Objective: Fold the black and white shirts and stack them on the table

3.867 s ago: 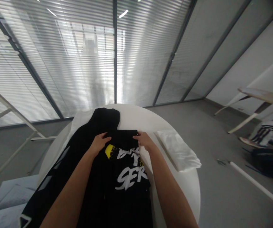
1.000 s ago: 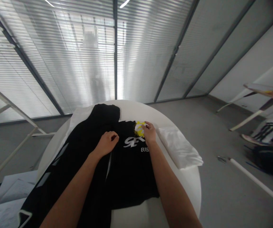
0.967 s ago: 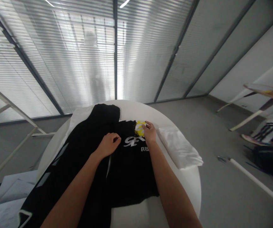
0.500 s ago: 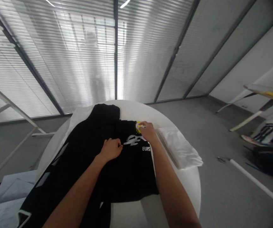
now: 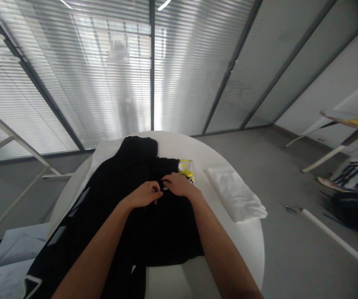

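A black garment [image 5: 172, 232] with a yellow and white print [image 5: 185, 167] at its far right corner lies on a round white table [image 5: 194, 147]. My left hand [image 5: 146, 194] rests over the middle of this cloth with its fingers curled together at the fabric. Just right of it, my right hand [image 5: 179, 185] has bent fingers closed on the same fabric, covering the white lettering. Both sets of fingertips nearly meet, and what they pinch is partly hidden. A second, longer black garment [image 5: 104, 199] with grey patches stretches along the left side.
A folded white cloth or bag [image 5: 233, 193] lies at the table's right. White frame legs [image 5: 19, 145] stand left, above papers [image 5: 19, 249]. On the floor at right are a white pole [image 5: 334, 236] and a dark bag [image 5: 353, 207]. Blinds [image 5: 104, 83] line the far wall.
My right hand has moved left and nearer from the yellow print to beside my left hand, uncovering the print. My left hand's fingers have curled in more, staying in nearly the same place.
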Demonstrator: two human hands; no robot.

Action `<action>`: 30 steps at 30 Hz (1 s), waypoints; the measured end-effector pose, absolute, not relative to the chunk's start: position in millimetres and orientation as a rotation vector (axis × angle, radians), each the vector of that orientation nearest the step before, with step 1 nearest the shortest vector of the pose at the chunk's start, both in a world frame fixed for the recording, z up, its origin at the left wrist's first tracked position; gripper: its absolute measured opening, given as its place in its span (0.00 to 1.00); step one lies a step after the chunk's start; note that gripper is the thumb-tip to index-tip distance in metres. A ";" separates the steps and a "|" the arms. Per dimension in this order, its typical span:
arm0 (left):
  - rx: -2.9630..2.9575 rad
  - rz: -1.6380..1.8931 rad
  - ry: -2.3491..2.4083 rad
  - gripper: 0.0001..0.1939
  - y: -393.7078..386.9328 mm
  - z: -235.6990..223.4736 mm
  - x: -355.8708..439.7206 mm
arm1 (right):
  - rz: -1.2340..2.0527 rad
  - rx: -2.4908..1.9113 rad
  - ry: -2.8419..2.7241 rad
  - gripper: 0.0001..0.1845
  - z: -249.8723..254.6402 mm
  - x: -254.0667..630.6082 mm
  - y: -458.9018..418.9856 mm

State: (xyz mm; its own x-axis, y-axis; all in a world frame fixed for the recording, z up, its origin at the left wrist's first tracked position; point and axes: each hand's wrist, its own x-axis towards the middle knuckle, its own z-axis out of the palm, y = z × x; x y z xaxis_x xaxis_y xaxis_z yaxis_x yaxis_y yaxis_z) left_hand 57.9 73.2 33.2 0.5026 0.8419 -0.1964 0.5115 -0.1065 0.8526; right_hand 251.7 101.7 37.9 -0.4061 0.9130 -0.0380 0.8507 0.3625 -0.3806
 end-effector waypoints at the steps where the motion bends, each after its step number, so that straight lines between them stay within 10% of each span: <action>1: 1.737 0.390 1.103 0.12 72.2 35.3 58.1 | 0.499 -1.599 -2.433 0.14 39.5 251.1 102.2; 12: 1.861 0.332 1.278 0.17 65.7 36.0 69.7 | 0.403 -2.049 -2.302 0.20 30.7 225.1 96.8; 30: 1.386 0.623 1.288 0.20 87.2 16.3 57.5 | 0.849 -1.222 -2.113 0.06 31.9 252.2 110.8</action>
